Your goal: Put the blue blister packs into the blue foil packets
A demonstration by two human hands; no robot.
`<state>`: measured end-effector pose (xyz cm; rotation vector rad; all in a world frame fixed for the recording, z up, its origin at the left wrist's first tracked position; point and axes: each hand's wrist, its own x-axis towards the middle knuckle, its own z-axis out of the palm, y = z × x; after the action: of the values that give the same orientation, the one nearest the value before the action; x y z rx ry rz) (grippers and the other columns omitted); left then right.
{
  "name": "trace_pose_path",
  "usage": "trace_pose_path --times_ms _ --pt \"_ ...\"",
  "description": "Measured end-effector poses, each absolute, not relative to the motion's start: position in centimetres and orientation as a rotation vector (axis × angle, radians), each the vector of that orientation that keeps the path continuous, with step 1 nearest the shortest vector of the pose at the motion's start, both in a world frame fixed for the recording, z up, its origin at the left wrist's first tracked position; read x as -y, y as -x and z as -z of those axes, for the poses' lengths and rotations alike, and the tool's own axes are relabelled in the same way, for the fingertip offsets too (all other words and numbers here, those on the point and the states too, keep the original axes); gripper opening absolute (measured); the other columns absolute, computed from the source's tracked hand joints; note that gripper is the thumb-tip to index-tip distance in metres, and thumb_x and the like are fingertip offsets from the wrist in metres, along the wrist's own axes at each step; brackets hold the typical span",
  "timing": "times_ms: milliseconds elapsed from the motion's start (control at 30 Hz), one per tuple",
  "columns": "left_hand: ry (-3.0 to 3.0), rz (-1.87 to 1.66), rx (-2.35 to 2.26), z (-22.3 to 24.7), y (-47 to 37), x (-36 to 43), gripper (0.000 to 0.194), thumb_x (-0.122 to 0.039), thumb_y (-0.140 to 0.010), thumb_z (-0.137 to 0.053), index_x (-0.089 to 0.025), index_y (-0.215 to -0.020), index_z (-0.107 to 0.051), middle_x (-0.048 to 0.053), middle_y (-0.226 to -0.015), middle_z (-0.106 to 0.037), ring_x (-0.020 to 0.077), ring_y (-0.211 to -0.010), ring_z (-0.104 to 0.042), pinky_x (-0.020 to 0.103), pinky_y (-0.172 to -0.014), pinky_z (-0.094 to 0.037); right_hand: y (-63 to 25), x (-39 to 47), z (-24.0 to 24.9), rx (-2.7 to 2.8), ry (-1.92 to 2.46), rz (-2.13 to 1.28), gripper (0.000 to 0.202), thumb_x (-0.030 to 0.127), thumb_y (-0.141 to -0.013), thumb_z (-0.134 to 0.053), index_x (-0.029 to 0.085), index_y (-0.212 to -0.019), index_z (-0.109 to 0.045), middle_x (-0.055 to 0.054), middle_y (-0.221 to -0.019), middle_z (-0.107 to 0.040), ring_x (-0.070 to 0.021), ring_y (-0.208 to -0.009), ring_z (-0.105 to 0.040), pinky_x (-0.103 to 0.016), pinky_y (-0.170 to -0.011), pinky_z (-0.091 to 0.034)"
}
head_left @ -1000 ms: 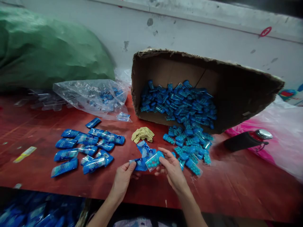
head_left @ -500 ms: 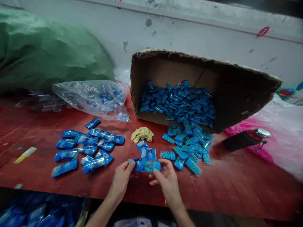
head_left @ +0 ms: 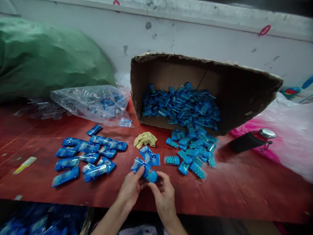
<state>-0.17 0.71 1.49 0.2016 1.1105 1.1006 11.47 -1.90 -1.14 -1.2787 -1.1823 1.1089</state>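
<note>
A small clear bottle [head_left: 152, 176] of turquoise balls with a blue cap is partly inside a blue printed plastic sleeve [head_left: 138, 164], low over the table's front. My left hand [head_left: 133, 185] is closed on the sleeve, thumb on top and fingers beneath. At the capped end, my right hand [head_left: 163, 189] has its thumb and fingers closed around the bottle. Just beyond lie flat blue sleeves [head_left: 153, 159] and a crumpled yellowish cloth [head_left: 145, 139]. A loose bottle [head_left: 171, 160] lies to the right, beside a heap of bottles [head_left: 195, 150].
A cardboard box [head_left: 234, 98] on its side spills bottles onto the red table [head_left: 227, 192]. Sleeved bottles [head_left: 66, 176] lie at left. Behind them are a clear plastic bag [head_left: 73, 96] and a green sack [head_left: 56, 58]. A dark flask [head_left: 244, 142] lies tilted at right.
Both hands have come closer together, and the bottle and sleeve have tilted, capped end down toward me. The bottle appears deeper in the sleeve. The whole view has shifted slightly.
</note>
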Motion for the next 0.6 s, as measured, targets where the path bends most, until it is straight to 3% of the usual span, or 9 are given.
trace_pose_path --times_ms 133,300,467,600 --pt "-0.242 -0.983 -0.931 -1.6 1.0 -0.8 0.013 -0.025 -0.069 -0.064 -0.014 -0.074 -0.061 0.005 -0.074 -0.069 0.0174 -0.071 -0.064 0.030 -0.071 -0.048 -12.5 1.2 0.5 1.122 1.183 -1.271 0.015 0.021 -0.075 -0.056 0.021 -0.089 -0.059 -0.002 -0.087 -0.063 -0.0171 -0.082 -0.058 -0.029 -0.076 -0.046" --pt "-0.279 -0.903 -0.742 -1.5 1.4 -0.9 0.021 -0.023 -0.073 -0.059 -0.013 -0.091 -0.064 0.008 -0.085 -0.069 0.0194 -0.081 -0.064 0.032 -0.080 -0.045 -13.5 0.0 0.7 1.041 0.986 -1.558 0.050 0.014 -0.061 -0.065 0.028 -0.108 -0.055 -0.001 -0.107 -0.058 -0.0183 -0.095 -0.055 -0.031 -0.082 -0.045" --pt "-0.303 -0.823 -0.629 -1.7 1.1 -0.9 0.022 -0.019 -0.075 -0.056 -0.012 -0.094 -0.064 0.010 -0.083 -0.070 0.0203 -0.081 -0.064 0.031 -0.078 -0.045 -14.1 -0.3 0.0 1.042 0.897 -1.827 0.069 0.011 -0.056 -0.066 0.033 -0.119 -0.048 0.003 -0.104 -0.058 -0.0097 -0.069 -0.055 -0.021 -0.062 -0.046" --pt "-0.330 -0.801 -0.580 -1.8 0.6 -0.7 0.021 -0.018 -0.075 -0.055 -0.011 -0.091 -0.065 0.011 -0.084 -0.070 0.0191 -0.080 -0.064 0.028 -0.075 -0.045 -14.4 -0.6 -0.3 1.129 0.923 -1.843 0.071 0.010 -0.058 -0.065 0.032 -0.122 -0.045 0.005 -0.101 -0.059 -0.0075 -0.066 -0.054 -0.020 -0.062 -0.045"
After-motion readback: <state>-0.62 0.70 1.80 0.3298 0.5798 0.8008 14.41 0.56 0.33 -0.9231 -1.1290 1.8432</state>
